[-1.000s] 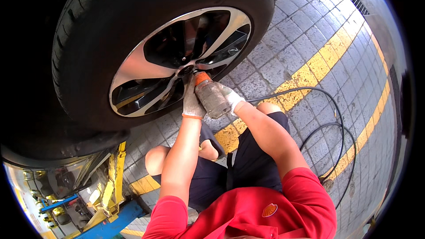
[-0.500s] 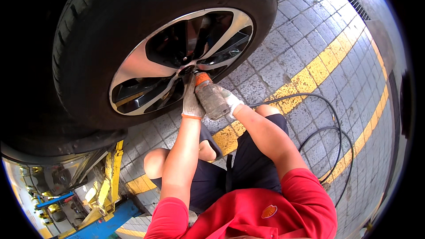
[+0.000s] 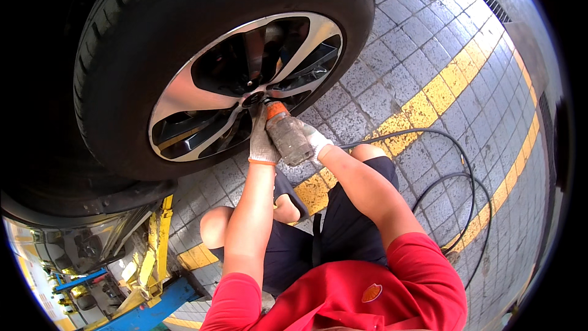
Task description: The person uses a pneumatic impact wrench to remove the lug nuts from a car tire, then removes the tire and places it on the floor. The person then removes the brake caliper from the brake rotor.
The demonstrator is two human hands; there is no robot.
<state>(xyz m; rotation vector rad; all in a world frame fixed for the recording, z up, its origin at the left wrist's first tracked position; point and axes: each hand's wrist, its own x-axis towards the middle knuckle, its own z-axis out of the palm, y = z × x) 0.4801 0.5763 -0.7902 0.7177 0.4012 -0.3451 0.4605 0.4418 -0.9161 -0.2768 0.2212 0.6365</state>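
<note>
My right hand (image 3: 314,139), in a pale work glove, grips a worn grey impact wrench (image 3: 290,141) with an orange nose, its fingers partly hidden behind the tool. Along the wrench's left side lies my left hand (image 3: 262,141), gloved and with an orange cuff, closed against the front of the tool; its fingertips are hard to make out. The wrench's nose points at the hub of a car wheel (image 3: 195,93) with silver-and-black spokes, just beside the round centre opening. A black tyre (image 3: 128,107) surrounds the rim. The wrench hides the socket end and the nut.
A dark hose (image 3: 460,147) runs from behind my right arm and loops over the grey tiled floor (image 3: 404,49). Yellow painted lines (image 3: 422,110) cross the tiles. At lower left stand a yellow metal support (image 3: 160,233) and a blue beam (image 3: 153,312), below the car's dark bodywork.
The wheel has swung slightly, its right side shifting left. Both hands and the impact wrench have moved a little left with it, still at the hub.
</note>
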